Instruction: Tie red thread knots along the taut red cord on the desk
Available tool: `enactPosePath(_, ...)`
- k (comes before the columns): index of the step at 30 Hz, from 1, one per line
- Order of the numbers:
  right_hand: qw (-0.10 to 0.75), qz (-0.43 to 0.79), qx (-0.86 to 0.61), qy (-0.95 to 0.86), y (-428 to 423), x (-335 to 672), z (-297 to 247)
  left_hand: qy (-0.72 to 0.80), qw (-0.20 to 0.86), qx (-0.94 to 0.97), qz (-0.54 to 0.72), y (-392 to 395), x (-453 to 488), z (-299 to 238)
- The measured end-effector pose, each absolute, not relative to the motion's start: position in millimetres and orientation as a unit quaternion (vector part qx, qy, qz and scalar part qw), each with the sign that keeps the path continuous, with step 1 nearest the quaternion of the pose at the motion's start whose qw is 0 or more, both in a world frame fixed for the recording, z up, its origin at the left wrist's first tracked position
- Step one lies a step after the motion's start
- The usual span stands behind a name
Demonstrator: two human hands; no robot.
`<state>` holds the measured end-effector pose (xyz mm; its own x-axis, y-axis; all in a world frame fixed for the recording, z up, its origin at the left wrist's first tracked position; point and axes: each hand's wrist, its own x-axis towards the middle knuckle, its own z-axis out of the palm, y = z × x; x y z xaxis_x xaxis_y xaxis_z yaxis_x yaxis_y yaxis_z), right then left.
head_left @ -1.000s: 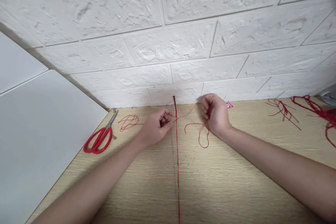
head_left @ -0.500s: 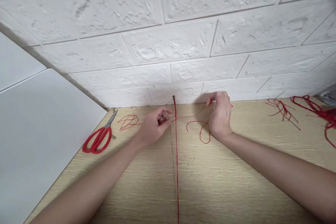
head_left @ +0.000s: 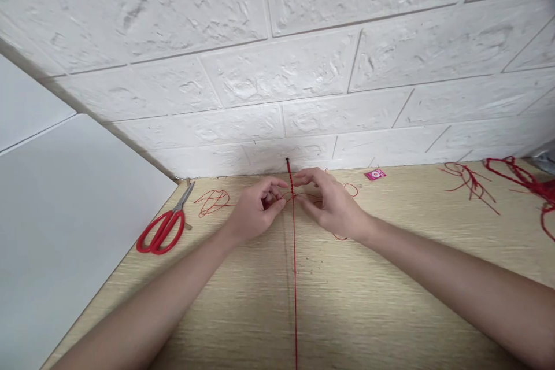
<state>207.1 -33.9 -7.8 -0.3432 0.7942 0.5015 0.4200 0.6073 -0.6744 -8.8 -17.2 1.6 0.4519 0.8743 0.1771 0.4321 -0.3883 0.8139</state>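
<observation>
A red cord (head_left: 295,277) runs taut from a small dark peg (head_left: 287,160) at the foot of the wall toward me, its far end thicker and knotted. Just left of the knotted part, my left hand (head_left: 259,208) pinches a thin red thread that crosses the cord. My right hand (head_left: 333,205) is close on the cord's other side, thumb and forefinger apart. Loose red thread (head_left: 351,189) curls out from behind the right hand, which hides part of it. More thin thread (head_left: 212,203) lies in a loose tangle left of my left hand.
Red-handled scissors (head_left: 161,231) lie at the left by a white panel (head_left: 78,214). A small pink packet (head_left: 375,175) rests near the white brick-patterned wall (head_left: 312,75). Loose red thread pieces (head_left: 470,185) and a red cord bundle (head_left: 529,182) are at the right.
My right hand has moved left, from beside the pink packet to the taut cord, so the packet now shows. My left hand has stayed almost in place, still pinching the thread.
</observation>
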Motion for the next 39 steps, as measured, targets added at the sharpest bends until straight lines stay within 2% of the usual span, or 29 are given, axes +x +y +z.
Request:
enactPosePath(6, 0.369, 0.283, -0.408, -0.786, -28, 208, -11, 0.418, 0.371, 0.771, 0.305, -18, -8, 3)
enactPosePath(17, 0.344, 0.340, -0.397, -0.780, -34, 209, -3, 0.423, 0.358, 0.773, 0.308, -19, -8, 7)
enactPosePath(21, 0.314, 0.282, -0.459, -0.782, -37, 209, -3, 0.426, 0.362, 0.769, 0.310, -18, -9, 5)
enactPosePath(27, 0.211, 0.154, -0.603, -0.754, -40, 205, -1, 0.442, 0.343, 0.767, 0.313, -18, -9, 5)
enactPosePath(29, 0.203, 0.138, -0.594, -0.766, -42, 205, 0, 0.449, 0.330, 0.773, 0.305, -19, -8, 6)
enactPosePath(34, 0.254, 0.112, -0.493, -0.825, -38, 206, -6, 0.467, 0.267, 0.798, 0.272, -20, -5, 6)
enactPosePath(39, 0.248, 0.115, -0.442, -0.854, -33, 206, -13, 0.467, 0.233, 0.813, 0.258, -21, -4, 6)
